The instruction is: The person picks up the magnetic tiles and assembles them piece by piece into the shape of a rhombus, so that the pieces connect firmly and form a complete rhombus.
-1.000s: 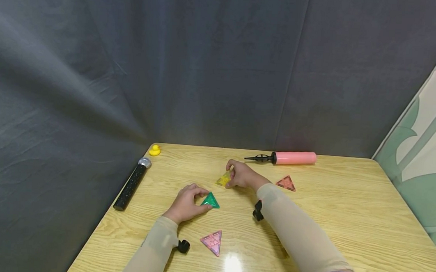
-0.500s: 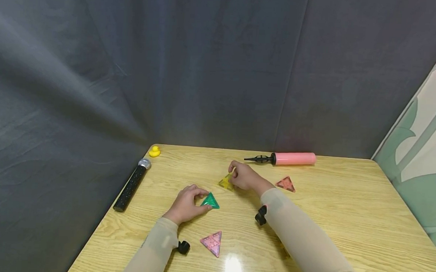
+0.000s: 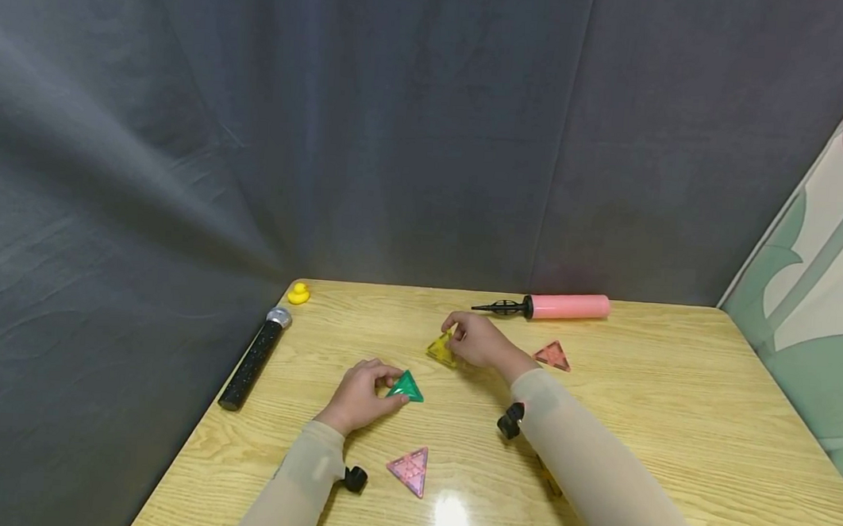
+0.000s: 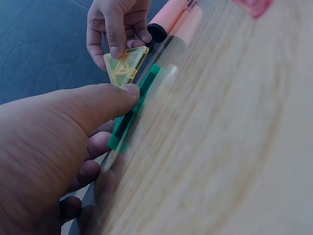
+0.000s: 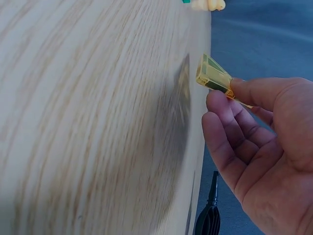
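My left hand pinches a green triangular magnetic tile between thumb and fingers, low over the wooden table. In the left wrist view the green tile appears nearly edge-on, the thumb across it. Beyond and to the right, my right hand grips a yellow triangular magnetic tile by one side. The right wrist view shows the yellow tile raised off the tabletop, its shadow below. The two tiles are apart. A pink triangular tile lies nearer the front, and a red one lies right of my right hand.
At the back stands no container, only a pink hand pump with a black nozzle. A black microphone lies along the left edge, a yellow rubber duck at the back left corner. Another yellowish piece is partly hidden under my right forearm.
My right hand has moved slightly right with the yellow tile, which is now lifted and turned a little. My left hand and the green tile have stayed nearly still.
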Motion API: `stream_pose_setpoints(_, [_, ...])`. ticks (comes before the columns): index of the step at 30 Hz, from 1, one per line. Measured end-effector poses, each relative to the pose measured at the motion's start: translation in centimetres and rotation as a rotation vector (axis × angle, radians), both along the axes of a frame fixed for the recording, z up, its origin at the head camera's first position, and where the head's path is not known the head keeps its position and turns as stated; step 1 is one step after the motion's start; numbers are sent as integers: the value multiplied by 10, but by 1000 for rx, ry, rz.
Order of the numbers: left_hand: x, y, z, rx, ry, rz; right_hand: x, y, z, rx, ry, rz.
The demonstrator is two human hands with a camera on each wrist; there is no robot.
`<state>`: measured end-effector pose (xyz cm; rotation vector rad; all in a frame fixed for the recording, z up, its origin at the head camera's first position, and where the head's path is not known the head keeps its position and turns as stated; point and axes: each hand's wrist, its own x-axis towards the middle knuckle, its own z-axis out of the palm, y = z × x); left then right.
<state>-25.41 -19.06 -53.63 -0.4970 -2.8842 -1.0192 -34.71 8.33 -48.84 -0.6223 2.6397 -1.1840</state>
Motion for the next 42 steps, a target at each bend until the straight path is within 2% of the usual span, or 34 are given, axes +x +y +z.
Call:
stream_pose_setpoints(21, [0, 2, 3, -10, 0, 4, 15, 7, 8, -53, 76, -24])
stream_pose_setpoints(30, [0, 3, 3, -13, 0, 10, 26, 8, 12, -106, 56, -50])
stream_pose_setpoints(42, [1, 5, 4, -9, -1, 8, 42, 10, 12, -122, 44, -90])
